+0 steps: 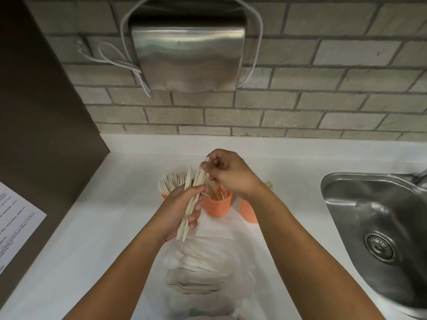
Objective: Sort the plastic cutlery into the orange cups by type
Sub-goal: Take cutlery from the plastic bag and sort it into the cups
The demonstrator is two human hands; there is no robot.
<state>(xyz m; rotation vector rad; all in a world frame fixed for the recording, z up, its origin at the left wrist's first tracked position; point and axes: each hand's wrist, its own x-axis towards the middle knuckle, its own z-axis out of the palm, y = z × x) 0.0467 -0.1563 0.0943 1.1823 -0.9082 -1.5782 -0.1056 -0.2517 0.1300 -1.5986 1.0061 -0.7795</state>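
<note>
left hand (176, 212) grips cutlery bundle (196, 187); right hand (232, 175) pinches its top; paper (16, 224) text unreadable.

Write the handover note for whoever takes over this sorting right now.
Hands: left hand grips a bundle of cutlery; right hand pinches the top of it.
Cups: left cup holds forks; middle cup holds some pieces; right cup is half hidden.
Done: forks cupped, middle cup part filled.
Left: the bundle, then the bag of cutlery on the counter.
</note>
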